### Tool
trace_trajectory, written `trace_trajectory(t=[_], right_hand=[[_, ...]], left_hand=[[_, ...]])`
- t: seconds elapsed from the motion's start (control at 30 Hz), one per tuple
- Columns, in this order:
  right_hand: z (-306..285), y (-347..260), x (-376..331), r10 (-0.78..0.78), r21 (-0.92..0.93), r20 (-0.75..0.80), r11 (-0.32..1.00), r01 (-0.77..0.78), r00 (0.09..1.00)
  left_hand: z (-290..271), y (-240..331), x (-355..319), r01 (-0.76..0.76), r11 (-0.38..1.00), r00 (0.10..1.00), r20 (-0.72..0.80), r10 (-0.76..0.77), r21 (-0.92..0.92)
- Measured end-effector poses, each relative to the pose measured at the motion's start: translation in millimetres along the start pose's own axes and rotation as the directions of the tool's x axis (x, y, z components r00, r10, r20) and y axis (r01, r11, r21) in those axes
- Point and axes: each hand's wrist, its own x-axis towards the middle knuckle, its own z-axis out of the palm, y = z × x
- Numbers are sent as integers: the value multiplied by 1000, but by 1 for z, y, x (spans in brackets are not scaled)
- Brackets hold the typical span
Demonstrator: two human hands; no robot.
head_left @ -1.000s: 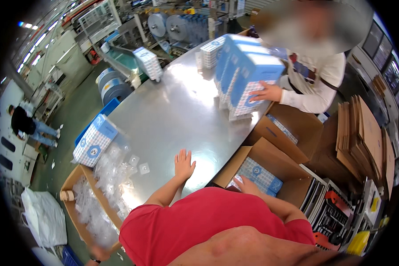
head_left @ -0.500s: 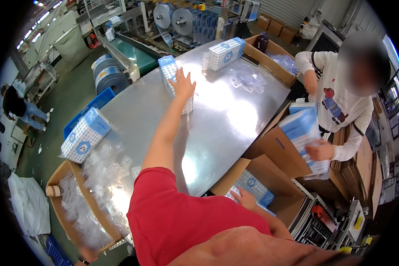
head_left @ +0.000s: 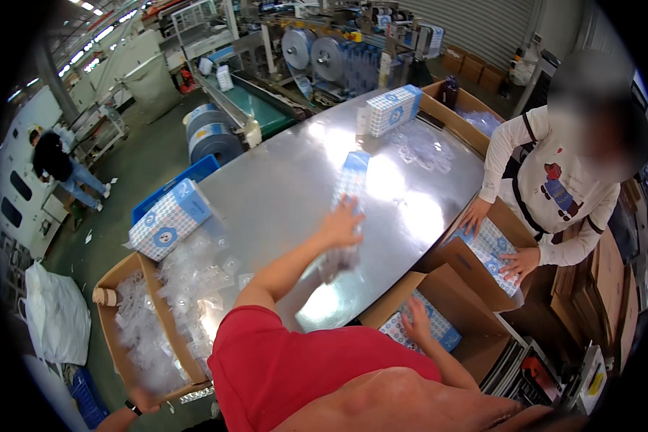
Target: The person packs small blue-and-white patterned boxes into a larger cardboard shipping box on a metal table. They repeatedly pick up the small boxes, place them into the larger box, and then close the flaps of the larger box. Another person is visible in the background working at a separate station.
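Observation:
A long blue-and-white patterned pack lies on the metal table in front of me, smeared by motion. My left hand is closed over its near part, fingers across the top. My right hand is at the open cardboard carton beside the table, its fingers apart and holding nothing. Under and beside that hand, a patterned pack lies inside the carton; whether the fingers touch it I cannot tell.
A co-worker on the right presses both hands on packs in another carton. Packs stand at the table's far edge and left edge. Clear plastic pieces lie at left beside a filled box. Another person's hand is at lower left.
My left hand has drawn the pack nearer and to the right across the table. My right hand's fingers have lifted. The co-worker's packs have gone down into their carton.

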Motion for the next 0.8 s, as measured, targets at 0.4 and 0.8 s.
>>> trace_trajectory(t=[0.4, 0.8], right_hand=[[-57, -112, 159, -400, -334, 413, 769, 544, 818], [-53, -112, 162, -348, -327, 393, 813, 483, 851]], left_hand=[[-24, 96, -114, -401, 871, 889, 109, 445, -285], [-21, 86, -108, -409, 834, 890, 41, 454, -371]])
